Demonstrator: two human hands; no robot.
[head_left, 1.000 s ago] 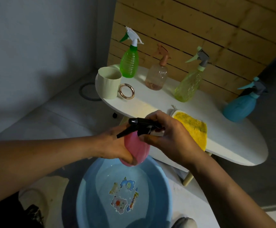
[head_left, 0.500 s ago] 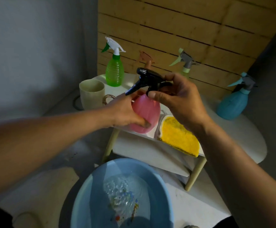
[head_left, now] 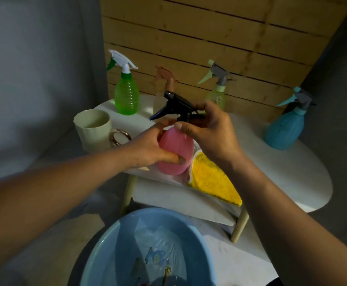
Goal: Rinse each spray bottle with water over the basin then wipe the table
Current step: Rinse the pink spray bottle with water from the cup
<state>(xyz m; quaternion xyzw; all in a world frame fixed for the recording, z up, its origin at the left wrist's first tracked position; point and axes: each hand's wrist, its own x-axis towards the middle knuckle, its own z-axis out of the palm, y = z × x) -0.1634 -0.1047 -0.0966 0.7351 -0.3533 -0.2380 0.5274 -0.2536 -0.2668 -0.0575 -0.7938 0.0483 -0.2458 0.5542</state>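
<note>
In the head view, the pink bottle (head_left: 175, 154) sits at the centre of the frame, held upright over the near edge of the white bench (head_left: 282, 162). The left hand (head_left: 154, 147) wraps around its body, thumb across the front. The right hand (head_left: 210, 131) pinches the black spray head (head_left: 174, 107) at the bottle's neck, its nozzle pointing toward the left of the frame. Just right of the bottle, a yellow cloth (head_left: 211, 182) lies at the bench's front edge. Along the back of the bench stand 4 more bottles: a green bottle (head_left: 126, 96) at upper left, a clear brownish bottle (head_left: 165, 83) partly hidden behind the spray head, a pale green bottle (head_left: 217, 90) right of centre, and a blue bottle (head_left: 286, 129) at the right. A cream mug (head_left: 93, 130) with a gold ring handle stands at the bench's left end. At the bottom centre, a blue basin (head_left: 110, 244) on the floor holds water.
</note>
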